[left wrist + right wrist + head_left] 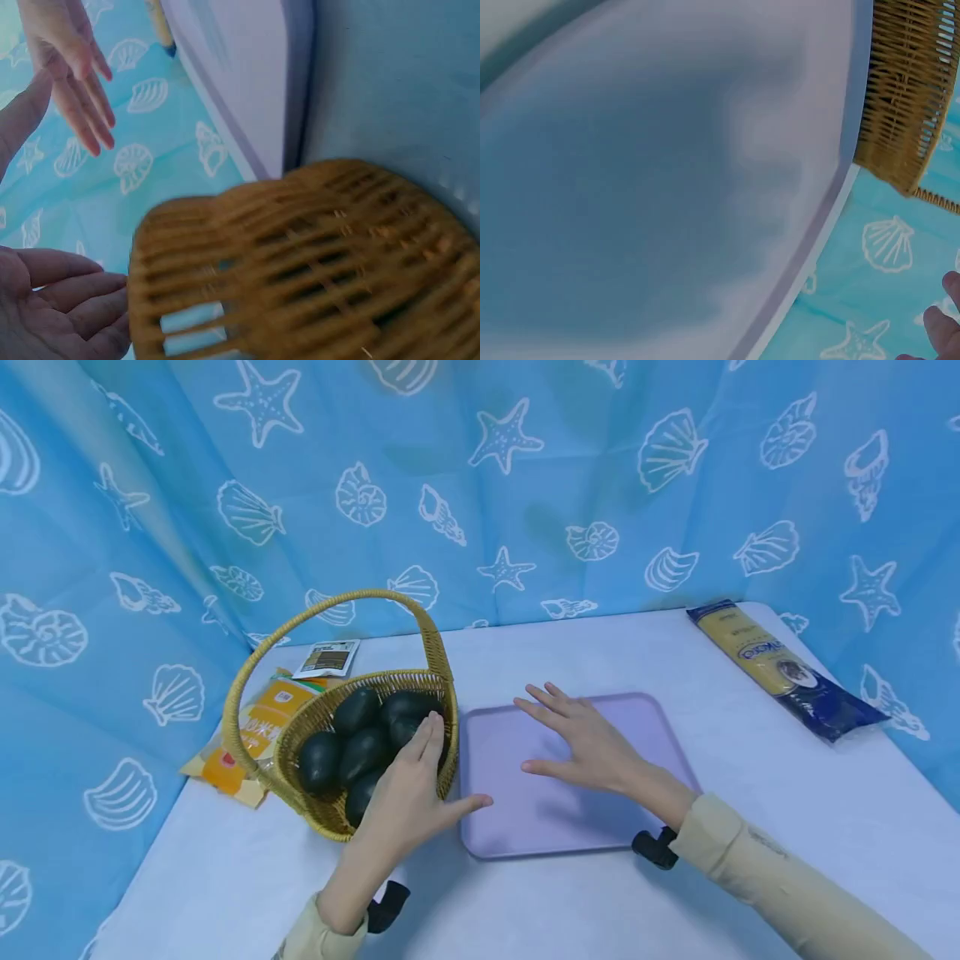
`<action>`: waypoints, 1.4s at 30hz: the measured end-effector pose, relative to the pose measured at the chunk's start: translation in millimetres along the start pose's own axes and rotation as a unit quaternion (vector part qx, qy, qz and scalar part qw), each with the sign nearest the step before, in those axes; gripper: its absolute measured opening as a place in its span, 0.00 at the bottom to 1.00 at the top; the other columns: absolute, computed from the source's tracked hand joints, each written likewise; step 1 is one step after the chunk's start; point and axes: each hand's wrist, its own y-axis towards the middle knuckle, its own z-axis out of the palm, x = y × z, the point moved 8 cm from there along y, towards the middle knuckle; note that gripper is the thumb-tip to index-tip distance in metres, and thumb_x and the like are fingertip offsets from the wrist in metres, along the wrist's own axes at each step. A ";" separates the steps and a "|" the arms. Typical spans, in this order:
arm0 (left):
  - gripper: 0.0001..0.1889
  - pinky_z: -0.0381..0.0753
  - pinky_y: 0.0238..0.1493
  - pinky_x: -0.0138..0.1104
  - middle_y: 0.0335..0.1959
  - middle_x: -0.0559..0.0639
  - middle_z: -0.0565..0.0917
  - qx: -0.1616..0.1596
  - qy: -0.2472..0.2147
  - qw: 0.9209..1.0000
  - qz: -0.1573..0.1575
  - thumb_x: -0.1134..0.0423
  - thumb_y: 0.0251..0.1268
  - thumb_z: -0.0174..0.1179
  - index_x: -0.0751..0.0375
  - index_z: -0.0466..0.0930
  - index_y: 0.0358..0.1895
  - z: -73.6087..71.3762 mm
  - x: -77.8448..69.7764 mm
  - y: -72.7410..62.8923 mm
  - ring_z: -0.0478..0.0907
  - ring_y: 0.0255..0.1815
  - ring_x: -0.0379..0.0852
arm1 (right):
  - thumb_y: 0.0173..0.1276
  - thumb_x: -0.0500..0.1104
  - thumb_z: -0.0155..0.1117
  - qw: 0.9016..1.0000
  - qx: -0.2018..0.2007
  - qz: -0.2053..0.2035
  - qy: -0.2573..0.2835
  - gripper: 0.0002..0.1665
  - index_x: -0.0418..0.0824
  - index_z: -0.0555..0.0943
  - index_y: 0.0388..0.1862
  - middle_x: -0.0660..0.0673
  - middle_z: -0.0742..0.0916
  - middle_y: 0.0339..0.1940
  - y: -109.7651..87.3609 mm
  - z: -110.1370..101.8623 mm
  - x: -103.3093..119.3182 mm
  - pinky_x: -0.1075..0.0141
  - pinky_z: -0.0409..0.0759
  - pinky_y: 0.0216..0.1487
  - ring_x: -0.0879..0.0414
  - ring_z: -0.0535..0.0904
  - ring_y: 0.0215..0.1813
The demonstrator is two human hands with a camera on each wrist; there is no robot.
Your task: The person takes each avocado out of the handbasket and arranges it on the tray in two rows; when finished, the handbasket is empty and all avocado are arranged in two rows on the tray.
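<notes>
A yellow wicker basket (405,679) with a tall arched handle holds several dark, smooth, oval fruits (365,753) that look like avocados. My left hand (408,797) is over the basket's right side, fingers straight and together, thumb stretched out to the right. It covers part of the fruits in the head view. Over the lilac rectangular tray (510,814) hovers my right hand (588,743), its fingers spread and nothing in them. The left wrist view shows the basket's woven side (300,262) close beside the left fingers (75,300).
An orange-and-yellow packet (273,714) lies left of the basket, partly behind it, and a small white sachet (327,658) lies behind. At the far right is a long blue-and-gold bag (783,668). A blue curtain (525,527) with shell prints borders the white table (525,906).
</notes>
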 end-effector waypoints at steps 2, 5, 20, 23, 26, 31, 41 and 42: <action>0.59 0.80 0.61 0.46 0.71 0.66 0.64 -0.002 -0.007 1.000 -0.014 0.35 0.41 0.71 0.73 0.59 0.70 -3.2 6.2 -6.2 0.68 0.69 0.59 | 0.59 0.60 0.68 1.000 -0.001 -0.013 0.006 0.47 0.49 0.62 0.74 0.43 0.63 0.77 4.8 1.8 6.8 0.31 0.60 0.70 0.40 0.54 0.78; 0.57 0.82 0.57 0.47 0.69 0.66 0.67 -0.017 -0.017 0.999 -0.033 0.37 0.40 0.73 0.73 0.60 0.70 -8.8 16.3 -16.5 0.73 0.65 0.60 | 0.58 0.57 0.70 0.999 -0.002 -0.031 0.026 0.47 0.48 0.64 0.74 0.42 0.64 0.77 12.5 4.4 17.6 0.34 0.61 0.71 0.39 0.54 0.77; 0.46 0.76 0.62 0.53 0.68 0.67 0.68 -0.032 -0.065 0.977 -0.200 0.50 0.52 0.71 0.72 0.61 0.69 -24.3 69.0 -92.8 0.70 0.66 0.63 | 0.56 0.52 0.74 0.991 0.046 -0.060 0.109 0.48 0.47 0.64 0.73 0.40 0.67 0.74 55.6 35.9 70.3 0.43 0.70 0.70 0.43 0.59 0.76; 0.45 0.73 0.64 0.54 0.70 0.66 0.65 -0.027 -0.074 0.965 -0.248 0.51 0.55 0.69 0.71 0.59 0.71 -26.3 78.3 -104.9 0.67 0.68 0.63 | 0.56 0.51 0.73 0.988 0.055 -0.073 0.122 0.47 0.45 0.65 0.73 0.41 0.69 0.73 62.5 41.6 83.1 0.43 0.68 0.71 0.44 0.60 0.76; 0.45 0.73 0.64 0.55 0.68 0.68 0.68 -0.061 -0.076 0.954 -0.285 0.52 0.54 0.70 0.72 0.59 0.70 -31.9 88.5 -116.5 0.68 0.67 0.64 | 0.56 0.50 0.73 0.986 0.063 -0.086 0.130 0.46 0.44 0.66 0.72 0.42 0.71 0.72 68.3 48.6 94.9 0.44 0.67 0.72 0.46 0.60 0.76; 0.49 0.72 0.64 0.58 0.66 0.74 0.67 -0.081 -0.063 0.937 -0.335 0.50 0.51 0.72 0.76 0.58 0.70 -36.4 106.6 -123.5 0.66 0.66 0.69 | 0.57 0.49 0.73 0.981 0.080 -0.101 0.147 0.45 0.44 0.65 0.72 0.41 0.71 0.72 74.9 63.4 107.6 0.47 0.70 0.71 0.47 0.63 0.75; 0.61 0.61 0.71 0.60 0.76 0.64 0.53 0.004 -0.112 0.936 -0.334 0.42 0.47 0.72 0.61 0.41 0.77 -30.2 139.7 -109.9 0.54 0.75 0.66 | 0.58 0.51 0.72 0.979 0.122 -0.111 0.121 0.44 0.47 0.66 0.72 0.42 0.76 0.68 86.1 89.7 127.8 0.52 0.76 0.67 0.47 0.74 0.67; 0.62 0.60 0.71 0.61 0.77 0.64 0.51 0.009 -0.118 0.935 -0.334 0.41 0.47 0.72 0.61 0.40 0.77 -28.8 141.7 -109.7 0.53 0.75 0.66 | 0.58 0.51 0.72 0.979 0.126 -0.112 0.116 0.43 0.47 0.67 0.72 0.43 0.77 0.67 87.0 91.1 129.5 0.53 0.77 0.66 0.48 0.75 0.66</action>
